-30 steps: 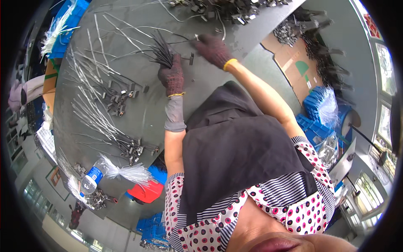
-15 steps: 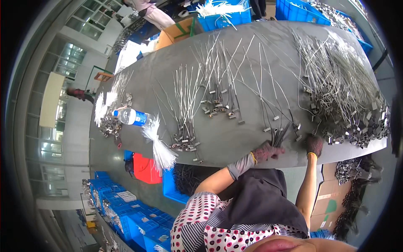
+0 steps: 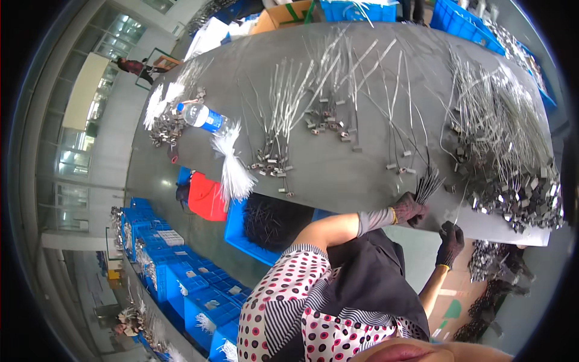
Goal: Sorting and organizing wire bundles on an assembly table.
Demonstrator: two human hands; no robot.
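My left hand (image 3: pixel 410 208), in a dark knit glove, is closed around a bundle of thin black tubes (image 3: pixel 429 184) at the table's near edge. To its right, my gloved right hand (image 3: pixel 450 244) is just off that edge. Its fingertips are pinched around the lower end of a thin pale wire (image 3: pixel 462 202); whether a small part sits in the fingers is hidden. Beyond my left hand lie a few wires with small metal blocks (image 3: pixel 401 169). A large heap of such wires with blocks (image 3: pixel 512 181) covers the table's right side.
More wire groups (image 3: pixel 271 163) lie across the grey table (image 3: pixel 350 181). At the left are a water bottle (image 3: pixel 204 117) and a bundle of white strips (image 3: pixel 235 175). Below the edge stand a blue crate of black tubes (image 3: pixel 241 235) and a red container (image 3: pixel 207 198).
My right hand has drawn back from the heap's near side to the table edge, with a wire in its fingers. My left hand keeps the black tubes. The view has shifted.
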